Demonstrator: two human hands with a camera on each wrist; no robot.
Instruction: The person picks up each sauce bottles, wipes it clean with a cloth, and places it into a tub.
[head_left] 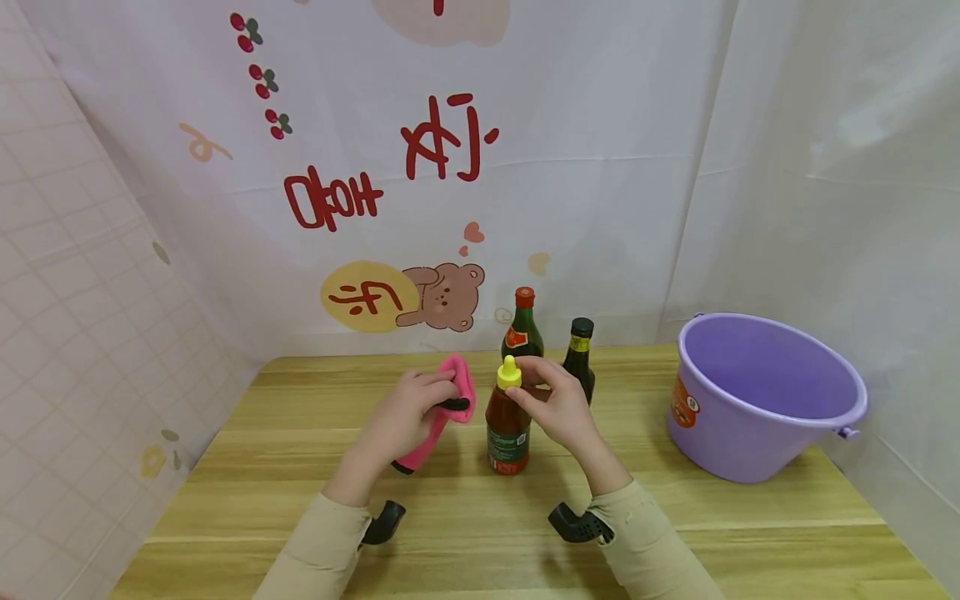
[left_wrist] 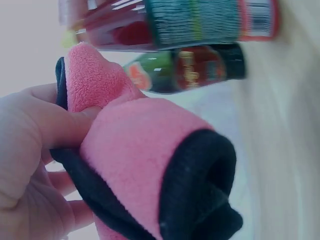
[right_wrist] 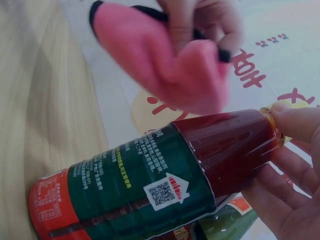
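In my left hand (head_left: 411, 415) I grip a pink cloth (left_wrist: 145, 145) with black edging, bunched and folded over, just left of a sauce bottle. That bottle (head_left: 507, 429) holds red sauce, wears a green label and has a yellow pointed cap (head_left: 509, 373). My right hand (head_left: 555, 402) pinches it at the neck, below the cap, between thumb and fingers. The bottle stands upright on the table. In the right wrist view the cloth hangs close to the bottle's side; whether they touch I cannot tell.
Behind the sauce bottle stand a green bottle with a red cap (head_left: 524, 298) and a dark bottle with a black cap (head_left: 581, 328). A purple bucket (head_left: 731, 433) sits at the right of the wooden table (head_left: 315, 392). A printed white curtain (head_left: 600, 150) hangs at the back.
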